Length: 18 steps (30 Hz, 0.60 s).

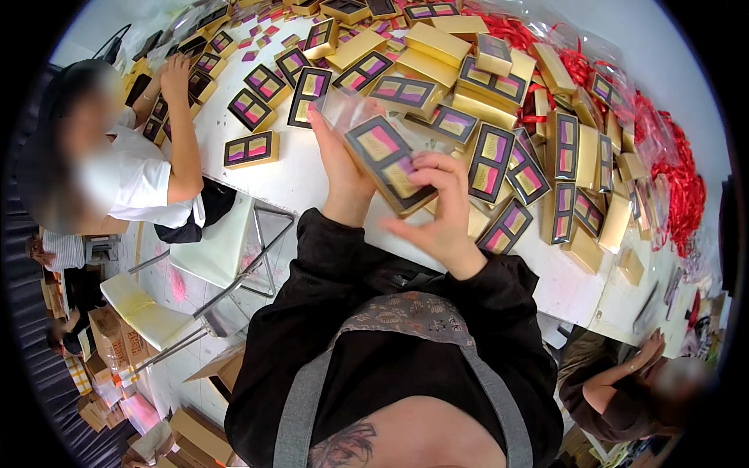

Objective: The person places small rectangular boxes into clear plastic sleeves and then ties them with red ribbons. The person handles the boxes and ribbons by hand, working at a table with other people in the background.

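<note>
A gold gift box point(381, 142) with a dark two-window insert is held up in front of me, above the table edge. Its windows show gold, pink and purple pieces. Clear plastic film point(349, 110) extends past its upper end; whether the film covers the whole box is hard to tell. My left hand point(346, 169) supports the box along its left side and from behind. The fingers of my right hand point(443, 213) press on the lower right of the box, with the thumb apart and blurred. Similar boxes point(491, 162) lie close to my right hand.
Many gold boxes point(433, 45) are piled on the white table point(263, 181), with red ribbons point(679, 181) at the right. A co-worker's hands point(174, 76) are among boxes at the left; another person's hands point(650, 349) are lower right. A folding chair point(213, 245) stands at left.
</note>
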Each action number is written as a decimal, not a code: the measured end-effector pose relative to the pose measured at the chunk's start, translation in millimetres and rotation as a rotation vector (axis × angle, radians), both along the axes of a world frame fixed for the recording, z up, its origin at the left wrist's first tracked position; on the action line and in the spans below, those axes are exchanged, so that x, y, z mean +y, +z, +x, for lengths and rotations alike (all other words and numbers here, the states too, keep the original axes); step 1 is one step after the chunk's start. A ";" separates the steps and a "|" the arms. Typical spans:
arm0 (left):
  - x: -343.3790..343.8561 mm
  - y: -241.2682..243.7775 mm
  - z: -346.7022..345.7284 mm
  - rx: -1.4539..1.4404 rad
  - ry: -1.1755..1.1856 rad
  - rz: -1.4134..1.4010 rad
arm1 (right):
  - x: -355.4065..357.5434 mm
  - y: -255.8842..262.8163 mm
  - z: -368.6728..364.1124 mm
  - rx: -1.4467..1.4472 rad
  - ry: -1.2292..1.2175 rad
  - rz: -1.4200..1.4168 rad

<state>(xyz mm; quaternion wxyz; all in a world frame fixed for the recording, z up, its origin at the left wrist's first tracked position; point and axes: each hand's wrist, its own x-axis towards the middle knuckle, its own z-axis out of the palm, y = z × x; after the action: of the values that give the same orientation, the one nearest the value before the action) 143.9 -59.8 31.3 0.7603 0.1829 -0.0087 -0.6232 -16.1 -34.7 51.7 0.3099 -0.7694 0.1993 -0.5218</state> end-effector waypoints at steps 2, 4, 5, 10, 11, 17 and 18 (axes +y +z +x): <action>9.4 3.6 -4.2 0.144 -0.251 -0.077 | 2.4 -2.2 -5.6 -0.076 0.242 0.087; 20.2 17.5 -27.2 -0.121 -0.152 0.033 | 1.1 -1.5 -15.3 -0.146 0.144 0.324; 25.9 23.6 -38.4 -0.250 -0.102 0.086 | -0.5 -1.1 -20.5 -0.180 0.093 0.442; 51.0 15.4 -58.0 -0.720 -0.181 0.017 | -7.7 -1.7 -49.5 0.131 -0.021 0.088; 53.5 10.3 -66.7 -1.042 -0.019 0.025 | -12.4 -9.6 -50.0 -0.059 -0.009 0.207; 62.4 22.3 -77.3 -1.794 -0.021 -0.283 | -18.1 0.1 -48.0 -0.308 -0.121 0.557; 61.2 24.7 -76.2 -1.731 -0.045 -0.259 | -16.7 -6.9 -42.6 -0.462 -0.113 0.525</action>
<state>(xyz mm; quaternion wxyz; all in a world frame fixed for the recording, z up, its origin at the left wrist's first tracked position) 67.7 1.4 56.0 0.4890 0.5038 -0.6569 -0.2747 -58.6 -51.3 44.8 0.5048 -0.5130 0.2936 -0.6291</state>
